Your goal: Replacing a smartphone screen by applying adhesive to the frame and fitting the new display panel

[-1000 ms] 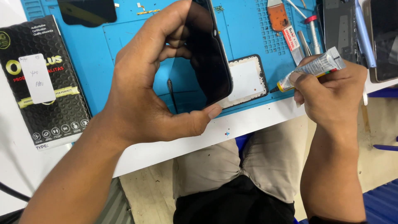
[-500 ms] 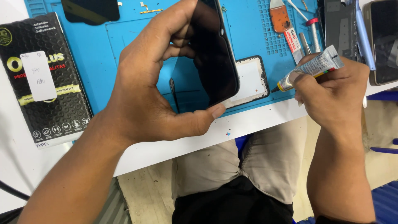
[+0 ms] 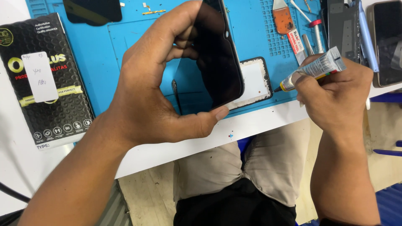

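Your left hand (image 3: 155, 92) has tilted the glossy black phone screen panel (image 3: 220, 54) slightly upright; your right hand (image 3: 335, 94) keeps gripping the small silver glue tube (image 3: 318, 69), nozzle poised beside the panel.

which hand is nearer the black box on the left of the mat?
Left. The left hand holds the dark screen just right of the black box; the right hand, gripping the glue tube, is across the mat.

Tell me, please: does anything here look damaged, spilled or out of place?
Nothing stands out. The left hand holds the dark phone screen intact, and the right hand holds the glue tube, with no spill visible.
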